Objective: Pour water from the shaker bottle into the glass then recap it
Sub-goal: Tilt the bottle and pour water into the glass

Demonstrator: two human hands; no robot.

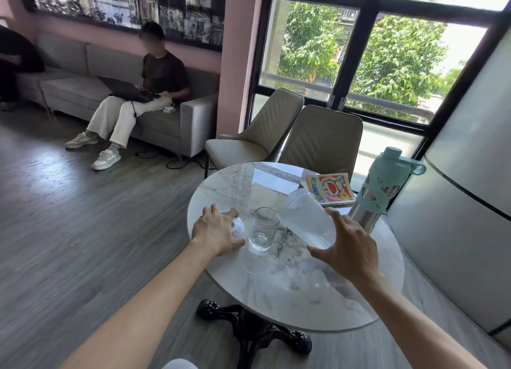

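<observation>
A clear shaker bottle (305,216) with no lid is tilted leftward over the round marble table (318,299), its open mouth up and to the left, above and right of the glass. My right hand (348,247) grips its lower end. A clear drinking glass (262,230) stands upright near the table's left side with a little water at the bottom. My left hand (217,230) rests on the table left of the glass, fingers curled over the white lid (238,227).
A teal and steel bottle (378,189) stands at the table's right edge, with a comic book (330,189) behind the shaker. Two beige chairs (320,139) stand beyond the table. A person sits on a grey sofa (166,120) at the left. A curved grey wall (456,202) is at the right.
</observation>
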